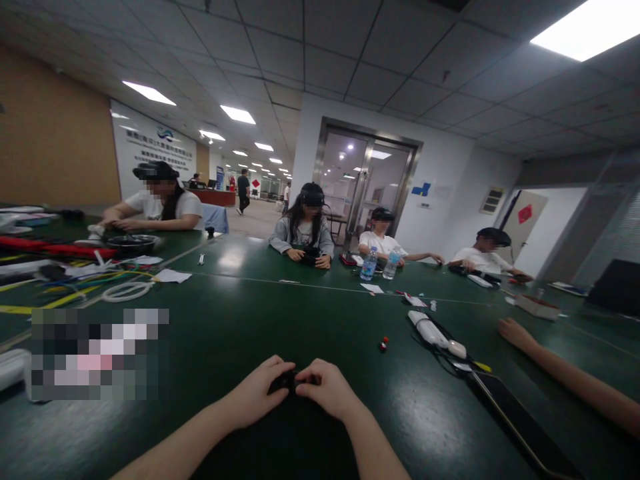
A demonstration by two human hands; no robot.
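Note:
Just above the green table (225,340), my two hands meet in front of me. My left hand (263,392) has its thumb and fingers curled round a small black object (286,381), whose kind I cannot make out. From the other side my right hand (326,388) pinches at its right end with thumb and fingertips. The fingers cover much of this object. Beyond my right hand lies a tiny red, white and black piece (383,344).
On the right are a white power strip (427,329), a black tablet-like slab (515,417) and another person's arm (575,373). Cables (127,291) and papers lie left. Two water bottles (369,264) stand farther back, near several seated people. A blurred patch hides things at lower left.

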